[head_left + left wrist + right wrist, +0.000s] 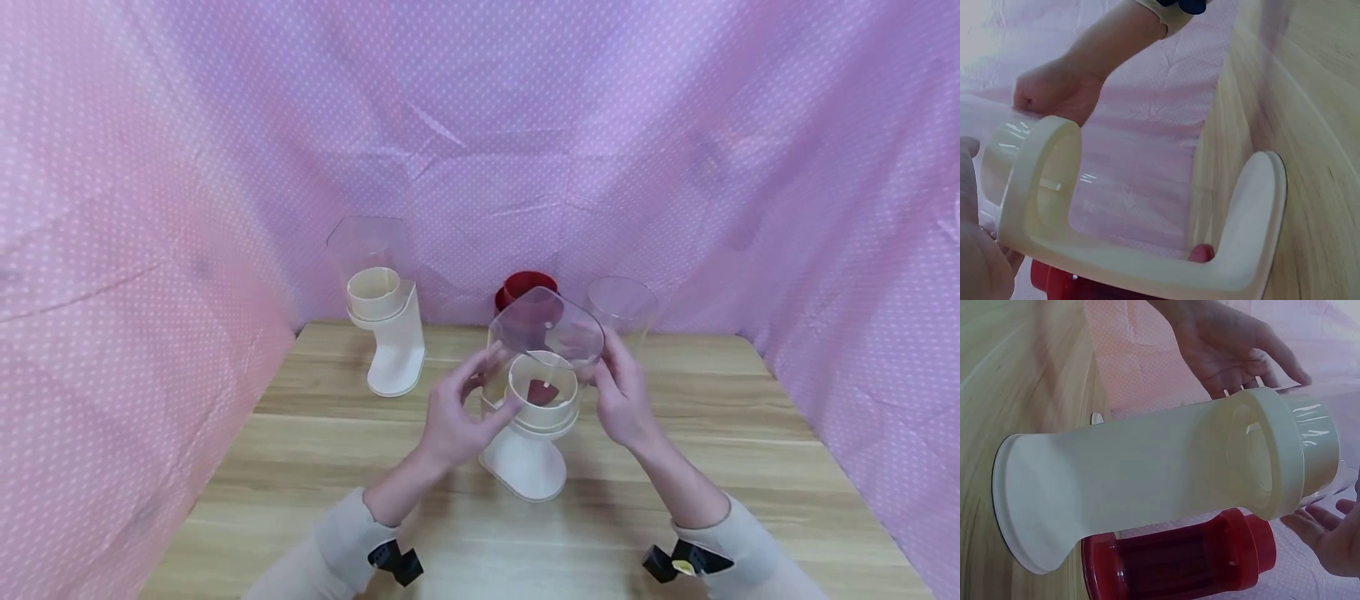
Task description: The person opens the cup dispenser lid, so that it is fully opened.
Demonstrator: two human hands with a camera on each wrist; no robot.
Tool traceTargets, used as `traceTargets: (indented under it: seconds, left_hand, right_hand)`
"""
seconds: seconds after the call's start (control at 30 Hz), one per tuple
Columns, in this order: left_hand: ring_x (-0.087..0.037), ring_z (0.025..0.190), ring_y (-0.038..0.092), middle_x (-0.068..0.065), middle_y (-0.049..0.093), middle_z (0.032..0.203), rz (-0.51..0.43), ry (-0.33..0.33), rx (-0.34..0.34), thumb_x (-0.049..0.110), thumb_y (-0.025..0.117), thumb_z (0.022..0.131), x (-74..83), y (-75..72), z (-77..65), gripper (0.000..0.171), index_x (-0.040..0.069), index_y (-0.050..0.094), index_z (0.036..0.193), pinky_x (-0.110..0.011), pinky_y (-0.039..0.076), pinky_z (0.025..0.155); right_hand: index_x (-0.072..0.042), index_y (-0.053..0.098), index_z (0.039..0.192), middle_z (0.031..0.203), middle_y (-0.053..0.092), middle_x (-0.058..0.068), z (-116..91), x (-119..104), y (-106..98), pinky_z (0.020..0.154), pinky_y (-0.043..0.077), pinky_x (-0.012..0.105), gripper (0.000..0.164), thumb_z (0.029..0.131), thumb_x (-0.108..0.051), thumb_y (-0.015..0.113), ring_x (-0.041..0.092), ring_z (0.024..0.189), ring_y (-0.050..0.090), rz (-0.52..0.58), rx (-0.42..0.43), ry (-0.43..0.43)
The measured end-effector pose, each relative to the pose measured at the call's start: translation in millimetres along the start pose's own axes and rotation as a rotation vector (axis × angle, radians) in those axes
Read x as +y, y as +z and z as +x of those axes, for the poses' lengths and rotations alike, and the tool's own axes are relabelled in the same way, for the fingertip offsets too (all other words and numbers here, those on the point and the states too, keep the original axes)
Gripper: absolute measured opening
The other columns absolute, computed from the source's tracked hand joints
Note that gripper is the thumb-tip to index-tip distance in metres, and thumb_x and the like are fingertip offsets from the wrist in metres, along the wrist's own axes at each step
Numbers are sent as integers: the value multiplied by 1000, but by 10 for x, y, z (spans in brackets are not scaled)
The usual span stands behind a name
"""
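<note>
- From where I stand, the clear container (555, 325) is over the middle of the wooden table (690, 475), at the top of the white stand (528, 468), right by its cream collar (543, 407); I can't tell whether it is seated there.
- Both hands grasp it, 1 on each side: the left hand (459, 417) with fingers and thumb round its wall, the right hand (624, 393) near the rim.
- It looks light and stiff, probably smooth plastic, so I'd expect it to slip under a loose grip and crack or scuff if dropped.
- I'd hold it by opposite side walls, 2 hands level, off the thin rim; the stand's broad foot looks steady, though a sideways push could tip it.
- Behind stand a red holder (529, 285) and 1 more clear vessel (622, 298); a 2nd white stand (399, 358) is off to the left.
</note>
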State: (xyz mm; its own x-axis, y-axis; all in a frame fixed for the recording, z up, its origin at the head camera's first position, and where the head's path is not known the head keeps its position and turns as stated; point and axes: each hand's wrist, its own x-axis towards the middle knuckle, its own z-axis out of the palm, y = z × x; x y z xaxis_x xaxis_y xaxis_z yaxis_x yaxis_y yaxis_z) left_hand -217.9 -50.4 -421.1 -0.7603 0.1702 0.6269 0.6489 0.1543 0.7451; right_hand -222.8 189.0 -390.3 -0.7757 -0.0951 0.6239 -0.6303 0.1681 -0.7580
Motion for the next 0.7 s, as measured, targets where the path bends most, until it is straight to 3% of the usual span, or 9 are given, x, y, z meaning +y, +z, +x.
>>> traceTargets:
  seconds: [0.17, 0.33, 0.5, 0.7]
  left_hand:
    - [-21, 120, 69, -12, 71, 140, -13, -1, -74, 13, 88, 83, -90, -34, 30, 74, 6, 58, 150, -30, 58, 103]
    - [-19, 113, 70, -13, 72, 139, -9, -11, -108, 14, 88, 82, -118, -81, 38, 77, 6, 57, 152, -28, 60, 96]
    - [-17, 111, 72, -7, 75, 135, 14, -51, -69, 19, 92, 81, -77, -55, 18, 74, 13, 62, 148, -37, 64, 92]
    - [-16, 100, 72, 0, 78, 120, 73, -45, 9, 27, 95, 78, 1, 28, -26, 68, 17, 68, 140, -35, 66, 86]
  right_hand:
    - [12, 52, 140, 123, 70, -19, -26, -46, -32, 78, 64, 22, 44, 99, 16, 38, 3, 99, 73, 19, 6, 13]
    - [8, 54, 141, 121, 70, -19, -56, -114, -51, 79, 65, 25, 43, 100, 14, 40, 5, 98, 73, -25, -50, 26]
    - [2, 56, 143, 122, 71, -17, -20, -117, -35, 81, 67, 33, 48, 101, 13, 36, 7, 102, 75, -23, -77, 28]
    - [4, 61, 138, 115, 73, -21, 26, -69, 0, 78, 66, 29, 46, 101, 12, 34, 5, 98, 74, -35, -46, 16]
